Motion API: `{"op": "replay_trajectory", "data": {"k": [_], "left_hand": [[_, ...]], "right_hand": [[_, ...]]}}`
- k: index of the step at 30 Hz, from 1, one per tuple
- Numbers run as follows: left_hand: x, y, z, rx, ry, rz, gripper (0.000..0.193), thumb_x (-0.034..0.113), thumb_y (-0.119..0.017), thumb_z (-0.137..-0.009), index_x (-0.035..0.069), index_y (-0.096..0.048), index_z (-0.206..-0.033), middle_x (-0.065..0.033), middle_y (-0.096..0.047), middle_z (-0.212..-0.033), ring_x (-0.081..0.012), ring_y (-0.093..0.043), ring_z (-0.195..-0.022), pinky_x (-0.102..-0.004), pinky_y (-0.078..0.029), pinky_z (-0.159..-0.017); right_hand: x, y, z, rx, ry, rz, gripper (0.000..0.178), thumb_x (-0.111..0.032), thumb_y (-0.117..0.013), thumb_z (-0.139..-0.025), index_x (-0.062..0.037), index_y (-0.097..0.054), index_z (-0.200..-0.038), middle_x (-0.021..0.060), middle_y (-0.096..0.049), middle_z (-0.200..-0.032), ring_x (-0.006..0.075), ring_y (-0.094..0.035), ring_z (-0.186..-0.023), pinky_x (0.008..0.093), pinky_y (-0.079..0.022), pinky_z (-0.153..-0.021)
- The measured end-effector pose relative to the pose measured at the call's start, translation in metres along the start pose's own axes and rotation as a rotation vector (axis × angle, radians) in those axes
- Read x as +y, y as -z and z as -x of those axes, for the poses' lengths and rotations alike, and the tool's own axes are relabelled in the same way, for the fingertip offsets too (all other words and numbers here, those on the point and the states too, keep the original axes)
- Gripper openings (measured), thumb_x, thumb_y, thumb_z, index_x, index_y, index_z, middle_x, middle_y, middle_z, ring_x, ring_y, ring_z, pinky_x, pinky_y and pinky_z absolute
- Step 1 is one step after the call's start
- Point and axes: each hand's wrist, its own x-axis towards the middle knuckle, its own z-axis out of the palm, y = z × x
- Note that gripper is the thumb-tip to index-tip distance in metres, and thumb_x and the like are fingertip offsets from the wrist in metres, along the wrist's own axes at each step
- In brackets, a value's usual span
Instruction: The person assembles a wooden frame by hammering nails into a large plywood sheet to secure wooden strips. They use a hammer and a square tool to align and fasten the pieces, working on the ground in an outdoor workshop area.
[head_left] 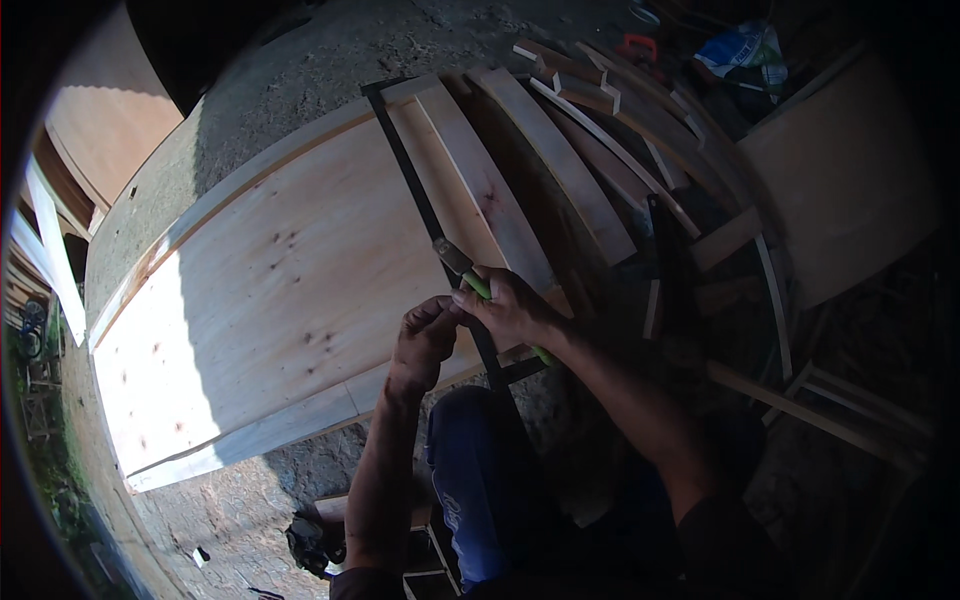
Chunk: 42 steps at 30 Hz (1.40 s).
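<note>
Two hands meet above the near right part of a wooden panel [290,260]: the right hand [512,305] has its grip closed around a green-handled hammer [453,256], while the left hand [425,345] pinches its fingertips together, over what, if anything, I cannot tell. A pale near strip [300,425] and far strip [240,182] edge the panel, apparently in place; a dark bar clamp [412,185] spans it, suggesting unfinished joining. Farther right, loose boards [560,160] seem unused so far.
</note>
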Motion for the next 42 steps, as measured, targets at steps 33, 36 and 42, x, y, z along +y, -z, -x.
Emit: {"op": "replay_trajectory", "data": {"k": [33,36,42], "left_hand": [[-0.185,-0.127,-0.137,1.024,-0.011,0.423,0.022,0.021,-0.071,-0.098,0.0,-0.073,-0.105,0.0006,-0.067,-0.078,-0.0072,-0.057,-0.064,-0.0245,-0.045,-0.058],[-0.187,-0.127,-0.131,1.048,-0.005,0.395,0.025,0.021,-0.07,-0.098,-0.002,-0.073,-0.107,-0.0003,-0.068,-0.081,-0.0079,-0.059,-0.068,-0.025,-0.046,-0.061],[-0.177,-0.117,-0.129,0.887,0.103,0.361,0.03,0.022,-0.066,-0.098,-0.006,-0.075,-0.107,-0.0043,-0.072,-0.086,-0.0114,-0.064,-0.079,-0.0295,-0.051,-0.071]], "right_hand": [[0.102,0.133,-0.052,-0.428,0.107,0.944,0.049,-0.009,-0.055,-0.096,-0.0039,-0.044,-0.144,0.0318,-0.068,-0.084,0.0499,-0.068,-0.085,0.0577,-0.054,-0.074],[0.077,0.136,-0.051,-0.522,0.097,0.962,0.049,-0.013,-0.055,-0.099,-0.0044,-0.042,-0.146,0.0309,-0.069,-0.089,0.0496,-0.068,-0.088,0.0572,-0.054,-0.075],[0.078,0.15,-0.086,-0.629,0.282,0.887,0.049,-0.012,-0.05,-0.1,-0.0112,-0.043,-0.148,0.0308,-0.069,-0.096,0.0509,-0.066,-0.093,0.0572,-0.052,-0.079]]}}
